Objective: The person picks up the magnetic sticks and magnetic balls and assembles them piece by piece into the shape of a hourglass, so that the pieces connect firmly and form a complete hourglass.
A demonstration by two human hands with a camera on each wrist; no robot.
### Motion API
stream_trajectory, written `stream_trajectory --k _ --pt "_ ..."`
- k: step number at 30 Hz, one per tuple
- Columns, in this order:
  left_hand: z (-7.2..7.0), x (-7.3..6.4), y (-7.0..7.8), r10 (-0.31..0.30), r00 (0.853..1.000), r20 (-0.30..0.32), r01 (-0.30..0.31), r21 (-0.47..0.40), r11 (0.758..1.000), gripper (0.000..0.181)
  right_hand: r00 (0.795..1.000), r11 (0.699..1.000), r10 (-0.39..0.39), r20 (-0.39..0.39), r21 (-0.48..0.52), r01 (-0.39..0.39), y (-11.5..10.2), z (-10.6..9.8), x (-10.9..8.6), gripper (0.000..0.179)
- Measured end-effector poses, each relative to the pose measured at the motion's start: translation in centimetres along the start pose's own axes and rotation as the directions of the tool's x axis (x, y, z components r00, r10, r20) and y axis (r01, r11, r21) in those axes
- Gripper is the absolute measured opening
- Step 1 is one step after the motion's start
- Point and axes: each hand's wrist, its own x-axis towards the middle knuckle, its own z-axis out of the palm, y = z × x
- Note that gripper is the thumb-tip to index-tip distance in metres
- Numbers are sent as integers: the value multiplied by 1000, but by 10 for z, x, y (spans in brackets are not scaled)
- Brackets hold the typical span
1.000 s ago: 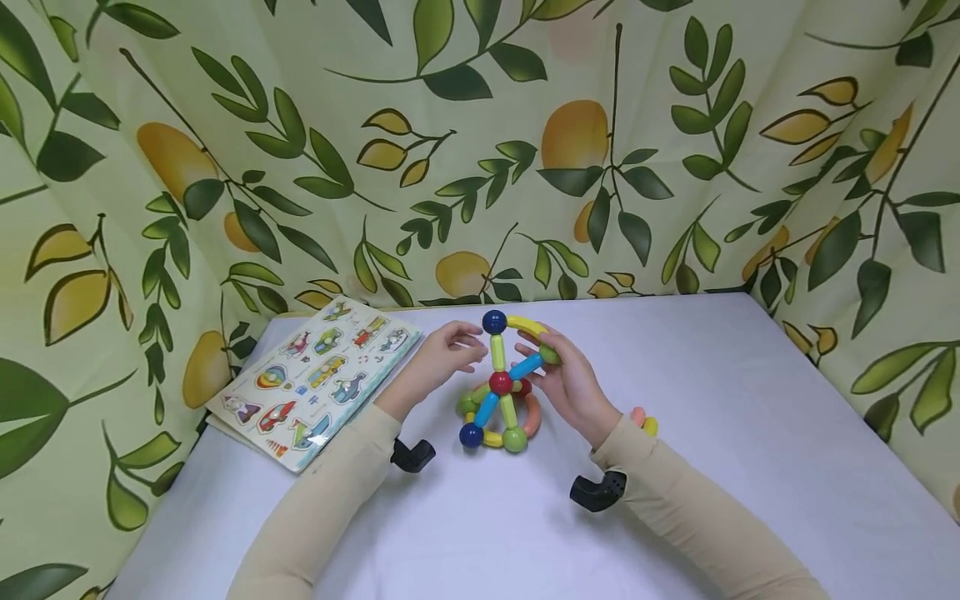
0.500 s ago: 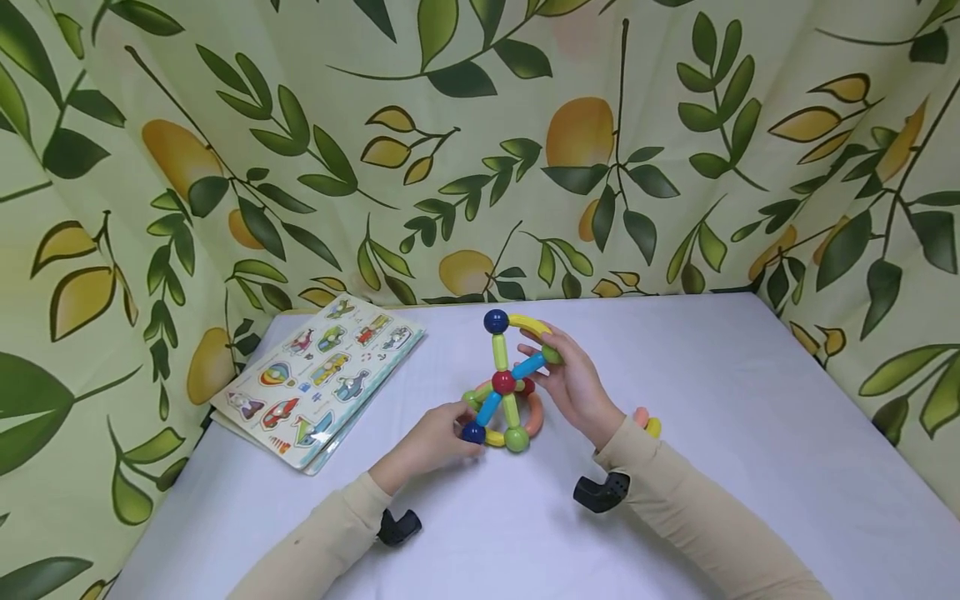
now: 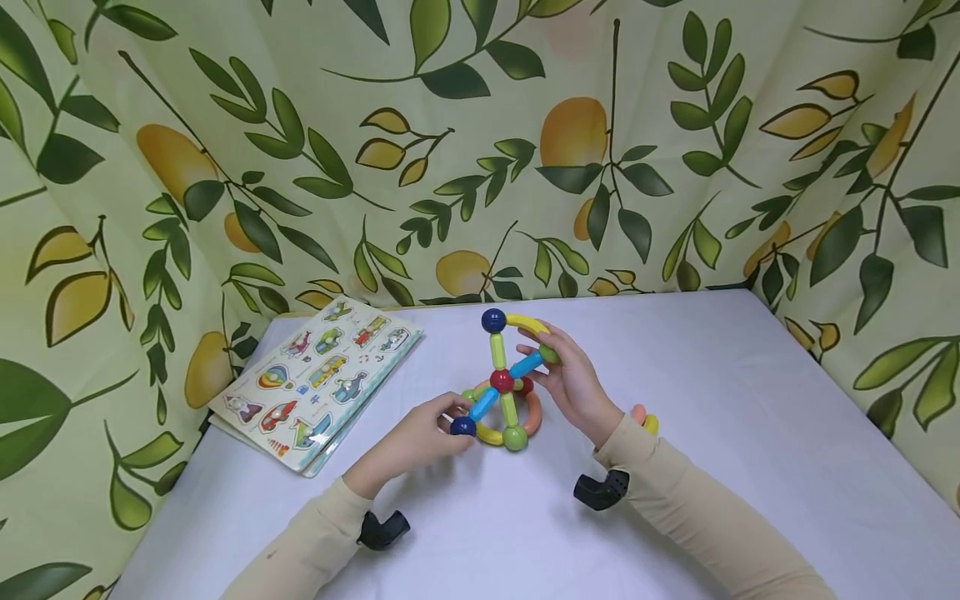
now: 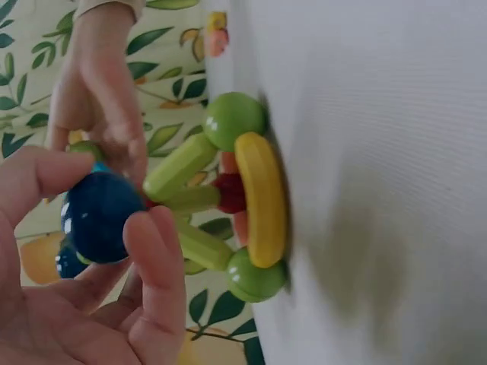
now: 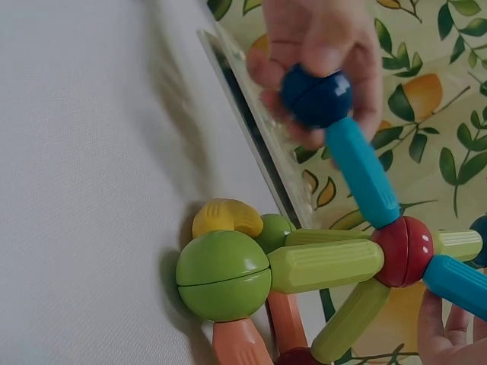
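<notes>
A magnetic ball-and-rod model stands on the table, with a red ball (image 3: 502, 381) at its hub. My left hand (image 3: 420, 429) pinches a dark blue ball (image 4: 103, 217) between thumb and fingers, at the lower left. That ball caps a light blue rod (image 5: 361, 171) running to the hub. My right hand (image 3: 573, 375) holds the upper right corner, where a yellow curved rod (image 3: 527, 322) meets a green ball (image 3: 550, 353). Another dark blue ball (image 3: 493, 321) tops the model. In the base, a yellow curved rod (image 4: 262, 201) bridges two green balls.
Picture boards (image 3: 322, 379) with vehicle drawings lie stacked at the left. Small pink and yellow pieces (image 3: 647, 421) sit partly hidden behind the right sleeve. A patterned curtain (image 3: 480, 167) hangs along the table's back edge. Black wrist devices (image 3: 384, 531) are strapped to both forearms.
My left hand has come down from beside the upper rods to the lower dark blue ball and gripped it. The ball has shifted slightly left and up. My right hand keeps its place.
</notes>
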Motion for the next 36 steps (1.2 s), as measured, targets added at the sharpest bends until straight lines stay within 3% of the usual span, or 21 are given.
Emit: stream_trajectory --k 6,13,18,22,24,33,36 --pt "-8 -2 15 -9 996 -91 -6 -164 986 36 1000 1000 -10 3 2 10 -1 -2 1 50" --pt "-12 14 27 11 972 -236 -73 -256 964 42 1000 999 -30 8 -20 30 -1 -3 0 51" --pt "-6 28 29 -35 959 -280 -77 -377 923 51 1000 999 -28 8 -37 29 1 -1 0 51" --pt "3 39 25 -81 950 -301 -75 -474 877 41 999 999 -38 0 -31 38 2 0 -1 50" --pt "8 42 22 -88 948 -305 -79 -495 865 36 999 998 -45 -1 -32 45 3 1 -2 50" --pt "23 45 17 -1 940 -341 -147 -408 901 34 998 994 -70 10 -80 70 1 4 -6 51" --pt "25 46 17 18 935 -354 -169 -400 901 34 997 993 -76 5 -94 76 -1 7 -9 51"
